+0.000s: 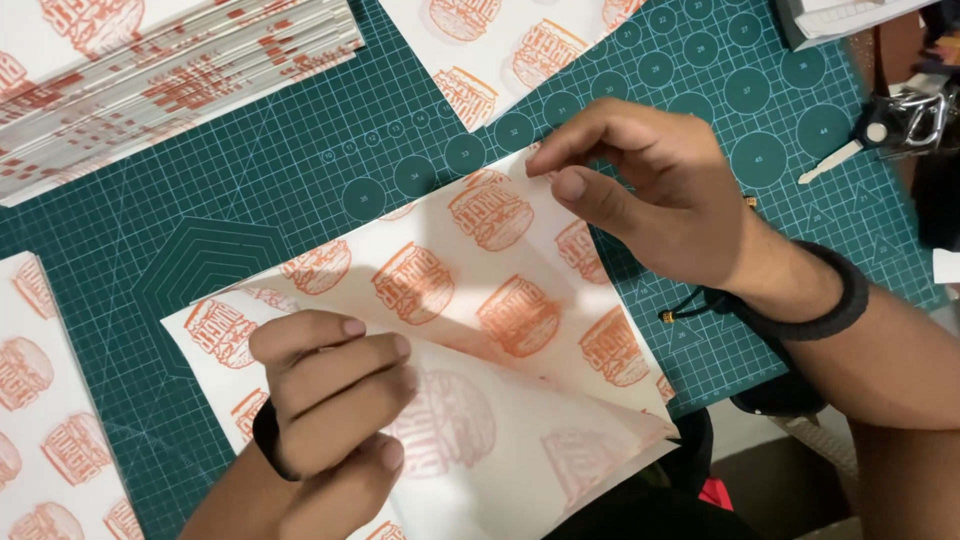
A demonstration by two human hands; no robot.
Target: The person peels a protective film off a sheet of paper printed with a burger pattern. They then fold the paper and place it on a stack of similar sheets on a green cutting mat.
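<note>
The left hand [330, 390] pressed curled fingers onto the folded printed paper sheet [450, 330] on the green cutting mat [250, 200]; the right hand [650, 190] pinched its far corner between closed fingers.

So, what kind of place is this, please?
Probably a craft or packaging work table: a green cutting mat covers it, a stack of printed sheets lies at top left, and both hands fold a thin printed paper.
</note>
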